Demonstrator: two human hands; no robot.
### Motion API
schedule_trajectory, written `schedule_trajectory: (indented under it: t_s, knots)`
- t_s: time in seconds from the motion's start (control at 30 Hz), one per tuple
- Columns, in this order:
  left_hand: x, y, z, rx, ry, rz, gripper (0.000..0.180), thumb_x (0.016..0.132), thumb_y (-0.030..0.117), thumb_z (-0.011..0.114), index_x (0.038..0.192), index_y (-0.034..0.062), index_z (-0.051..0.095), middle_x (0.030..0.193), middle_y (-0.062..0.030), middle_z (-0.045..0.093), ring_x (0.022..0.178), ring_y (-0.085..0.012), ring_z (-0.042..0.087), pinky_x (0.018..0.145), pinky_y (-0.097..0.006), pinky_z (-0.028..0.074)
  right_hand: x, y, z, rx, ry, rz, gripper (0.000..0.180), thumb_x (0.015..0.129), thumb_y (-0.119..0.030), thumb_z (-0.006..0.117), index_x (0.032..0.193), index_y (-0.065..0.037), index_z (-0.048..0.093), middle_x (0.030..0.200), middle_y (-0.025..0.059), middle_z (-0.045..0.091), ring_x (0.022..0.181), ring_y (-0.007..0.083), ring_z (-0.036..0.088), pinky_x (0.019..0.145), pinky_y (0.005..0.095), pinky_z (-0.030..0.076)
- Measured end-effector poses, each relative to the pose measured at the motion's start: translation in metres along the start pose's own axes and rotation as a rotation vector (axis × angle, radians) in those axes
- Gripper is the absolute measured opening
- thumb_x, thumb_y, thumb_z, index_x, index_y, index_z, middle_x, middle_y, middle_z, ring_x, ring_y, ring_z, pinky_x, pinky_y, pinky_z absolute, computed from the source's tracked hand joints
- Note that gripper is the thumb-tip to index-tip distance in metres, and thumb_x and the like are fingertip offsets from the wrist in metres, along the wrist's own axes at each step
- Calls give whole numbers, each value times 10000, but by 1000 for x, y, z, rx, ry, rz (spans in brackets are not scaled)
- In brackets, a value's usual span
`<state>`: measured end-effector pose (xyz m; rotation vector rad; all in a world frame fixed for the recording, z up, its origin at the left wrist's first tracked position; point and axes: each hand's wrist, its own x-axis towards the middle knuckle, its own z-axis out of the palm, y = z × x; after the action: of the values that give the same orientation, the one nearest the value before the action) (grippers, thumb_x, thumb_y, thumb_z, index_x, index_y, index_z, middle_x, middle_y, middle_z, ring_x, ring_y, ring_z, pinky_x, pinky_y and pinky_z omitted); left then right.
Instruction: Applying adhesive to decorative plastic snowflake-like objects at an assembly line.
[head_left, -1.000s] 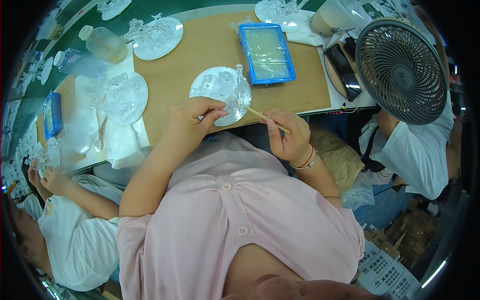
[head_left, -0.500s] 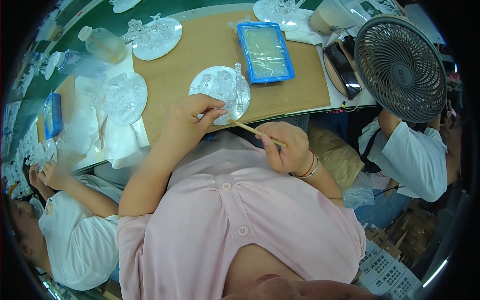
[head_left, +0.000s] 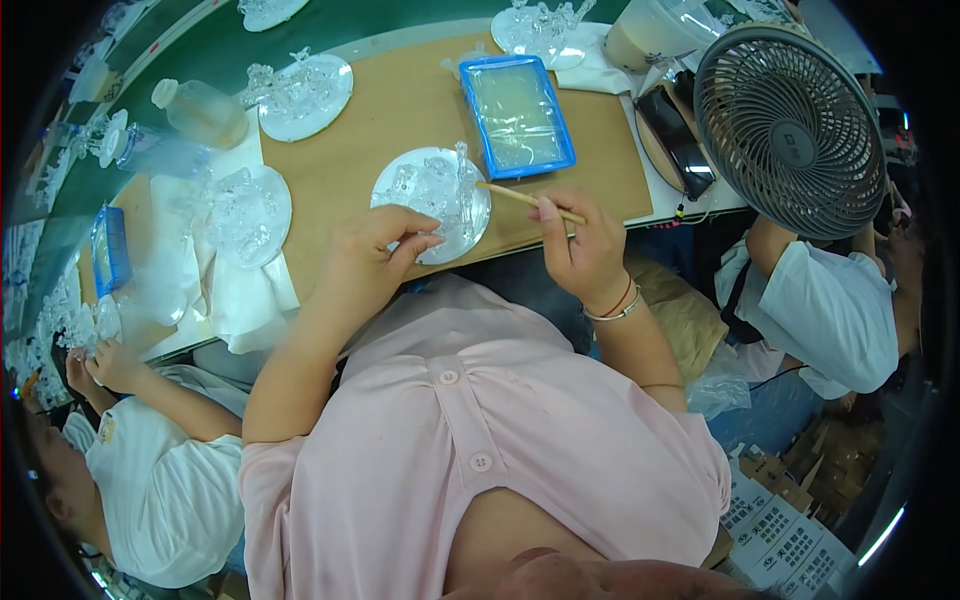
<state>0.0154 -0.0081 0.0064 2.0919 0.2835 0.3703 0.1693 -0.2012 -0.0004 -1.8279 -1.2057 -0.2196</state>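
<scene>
My right hand (head_left: pixel 585 245) grips a thin wooden stick (head_left: pixel 530 199) like a brush handle or skewer, its tip pointing left over the plate's right edge. My left hand (head_left: pixel 375 252) is pinched at the near left rim of a round white plate (head_left: pixel 418 255); whatever it may hold is too small to make out. Clear, glassy plastic-looking pieces (head_left: pixel 425 190) lie heaped on that plate. Just beyond the stick rests a blue-rimmed rectangular tray (head_left: pixel 570 160) with a pale, translucent, glossy filling.
Brown board (head_left: pixel 390 90) covers the table. Other plates (head_left: pixel 325 120) of clear pieces stand around it. A squat bottle (head_left: pixel 205 112) is at left, a plastic tub (head_left: pixel 650 40) and round fan (head_left: pixel 790 140) at right. A co-worker (head_left: pixel 165 470) sits left, another person (head_left: pixel 825 310) right.
My right hand and the stick have moved up and right, from the plate's near edge to its right side near the blue tray. My left hand stays pinched by the plate. The view has shifted slightly.
</scene>
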Motion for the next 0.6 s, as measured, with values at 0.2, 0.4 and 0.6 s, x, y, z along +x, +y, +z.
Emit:
schedule_trajectory:
  t_s: [0.2, 0.4, 0.6]
  knots:
    - [7, 6, -16, 120, 52, 47, 115, 772, 12, 730, 885, 27, 714, 845, -77, 706, 712, -141, 644, 631, -251, 495, -7, -18, -36, 245, -55, 224, 74, 929, -28, 505, 936, 20, 561, 728, 127, 661, 617, 190, 651, 597, 277, 521]
    - [88, 43, -63, 202, 277, -40, 132, 783, 54, 739, 905, 8, 718, 787, -62, 711, 703, -97, 635, 631, -227, 485, -24, 3, -58, 435, 183, 2, 128, 947, -86, 497, 945, 41, 495, 822, 236, 636, 607, 247, 645, 597, 312, 543]
    - [250, 6, -43, 306, 466, 165, 194, 837, 221, 686, 928, 51, 709, 822, -113, 704, 720, -217, 674, 655, -294, 504, -38, 15, -61, 456, 224, -10, 116, 943, -136, 531, 972, -27, 507, 702, 148, 655, 575, 221, 646, 522, 294, 511]
